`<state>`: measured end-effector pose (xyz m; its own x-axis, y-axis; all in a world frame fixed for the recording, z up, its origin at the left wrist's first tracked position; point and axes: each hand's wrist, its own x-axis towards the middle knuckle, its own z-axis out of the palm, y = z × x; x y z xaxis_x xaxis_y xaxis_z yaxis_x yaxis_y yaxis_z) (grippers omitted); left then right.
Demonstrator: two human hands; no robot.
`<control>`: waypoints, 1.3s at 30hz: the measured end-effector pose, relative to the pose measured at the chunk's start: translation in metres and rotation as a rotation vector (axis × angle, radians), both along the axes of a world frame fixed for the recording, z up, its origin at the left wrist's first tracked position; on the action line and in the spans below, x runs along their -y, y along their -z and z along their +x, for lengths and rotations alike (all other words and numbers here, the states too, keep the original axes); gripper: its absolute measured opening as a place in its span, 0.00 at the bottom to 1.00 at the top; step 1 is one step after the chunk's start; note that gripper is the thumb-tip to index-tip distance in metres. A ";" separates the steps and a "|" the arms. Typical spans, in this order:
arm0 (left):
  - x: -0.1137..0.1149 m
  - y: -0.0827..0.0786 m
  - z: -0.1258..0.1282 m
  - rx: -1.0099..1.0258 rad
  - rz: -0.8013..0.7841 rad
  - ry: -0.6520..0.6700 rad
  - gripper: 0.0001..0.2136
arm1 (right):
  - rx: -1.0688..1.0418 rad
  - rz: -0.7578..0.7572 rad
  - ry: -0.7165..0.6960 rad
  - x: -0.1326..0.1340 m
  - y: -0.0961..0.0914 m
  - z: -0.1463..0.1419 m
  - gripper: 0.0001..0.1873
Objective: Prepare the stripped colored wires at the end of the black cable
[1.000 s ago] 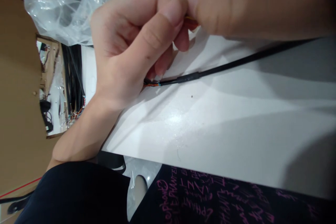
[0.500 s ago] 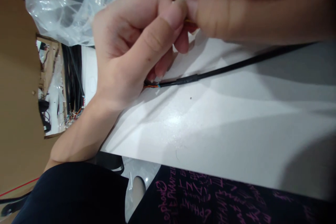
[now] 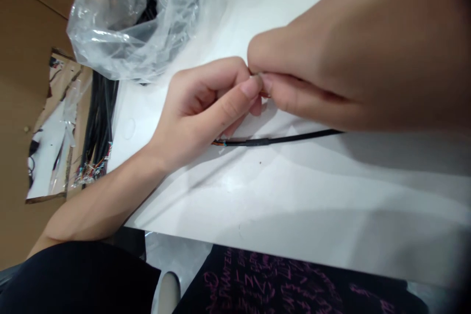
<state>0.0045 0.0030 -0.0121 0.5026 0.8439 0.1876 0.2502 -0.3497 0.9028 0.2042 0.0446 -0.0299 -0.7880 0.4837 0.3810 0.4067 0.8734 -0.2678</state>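
My left hand point(image 3: 217, 108) is closed in a pinch, thumb against the curled fingers. Its tips meet those of my right hand point(image 3: 312, 73), which is pinched shut as well. A bit of thin orange-red wire point(image 3: 265, 94) shows between the two sets of fingertips; the rest of it is hidden by the fingers. Below the hands a black cable point(image 3: 290, 138) lies on the white table point(image 3: 294, 191). Fine coloured wires point(image 3: 220, 143) come out of its left end and pass behind my left hand.
A clear plastic bag point(image 3: 143, 49) with dark contents stands at the table's back left. Left of the table hangs a bundle of black cables point(image 3: 97, 117) with bare coloured wire ends. A torn opening in brown cardboard point(image 3: 22, 108) is at far left.
Both hands and the cable appear lower and smaller in view, as the camera has shifted. The fingertips stay pinched together, and more of my right hand and wrist shows.
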 end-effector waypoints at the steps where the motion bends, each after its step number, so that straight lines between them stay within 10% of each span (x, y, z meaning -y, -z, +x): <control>1: 0.001 -0.002 0.000 -0.007 -0.011 0.000 0.11 | 0.159 0.292 0.077 0.004 -0.011 0.000 0.35; 3: 0.003 -0.004 -0.001 -0.031 -0.052 -0.007 0.10 | 0.391 0.488 0.163 0.010 -0.027 -0.003 0.27; 7: 0.004 -0.007 -0.002 -0.093 -0.128 -0.061 0.11 | 0.410 0.183 0.263 0.012 -0.027 -0.012 0.18; 14: 0.002 -0.010 -0.003 -0.135 -0.138 -0.016 0.11 | 0.196 0.042 0.001 0.006 -0.019 -0.001 0.07; 39: 0.007 -0.016 0.003 -0.190 -0.186 -0.094 0.14 | 0.178 -0.180 0.050 0.011 -0.022 -0.004 0.13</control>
<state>0.0076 -0.0044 0.0036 0.4319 0.8995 -0.0652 0.4443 -0.1493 0.8833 0.2003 0.0341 -0.0081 -0.8081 0.5714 0.1429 0.5031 0.7958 -0.3370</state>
